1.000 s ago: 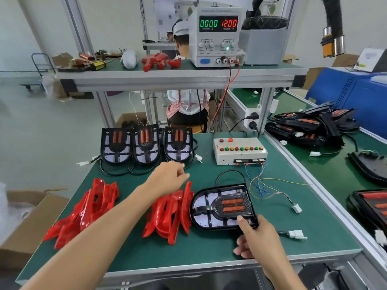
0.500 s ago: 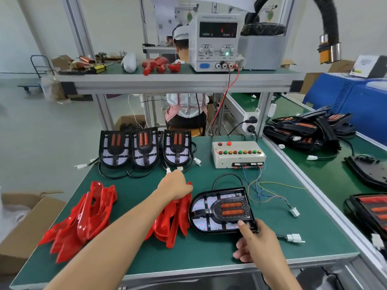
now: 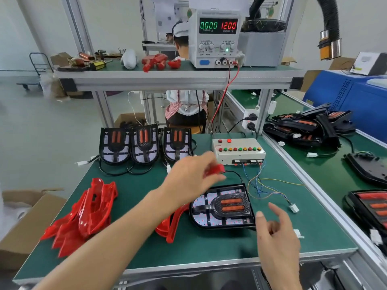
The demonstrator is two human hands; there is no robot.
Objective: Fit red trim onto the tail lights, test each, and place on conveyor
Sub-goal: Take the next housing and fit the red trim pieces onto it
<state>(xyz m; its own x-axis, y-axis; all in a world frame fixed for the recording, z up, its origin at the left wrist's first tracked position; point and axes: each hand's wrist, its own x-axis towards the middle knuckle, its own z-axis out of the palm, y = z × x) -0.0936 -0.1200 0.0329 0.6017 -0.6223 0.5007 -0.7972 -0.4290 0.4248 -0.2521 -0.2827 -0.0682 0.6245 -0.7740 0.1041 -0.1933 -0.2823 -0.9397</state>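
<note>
A black tail light (image 3: 223, 207) with two orange bars lies flat on the green bench in front of me. My left hand (image 3: 191, 177) hovers above its far left corner, blurred, and grips a red trim piece (image 3: 216, 169). My right hand (image 3: 276, 233) hangs just right of the light's near corner, fingers loosely spread, holding nothing. More red trims (image 3: 169, 226) stand stacked under my left forearm, and another heap of red trims (image 3: 83, 216) lies at the left. Three tail lights (image 3: 144, 144) sit in a row at the back.
A white test box (image 3: 238, 150) with coloured buttons sits behind the light, its wires ending in a white connector (image 3: 294, 208). A power supply (image 3: 217, 36) reads 12.00 on the shelf. The conveyor (image 3: 326, 174) at the right carries more tail lights (image 3: 305, 127). A person sits behind the bench.
My left hand has lifted a red trim off the stack and swung it right toward the tail light. My right hand has let go of the light's near corner and opened.
</note>
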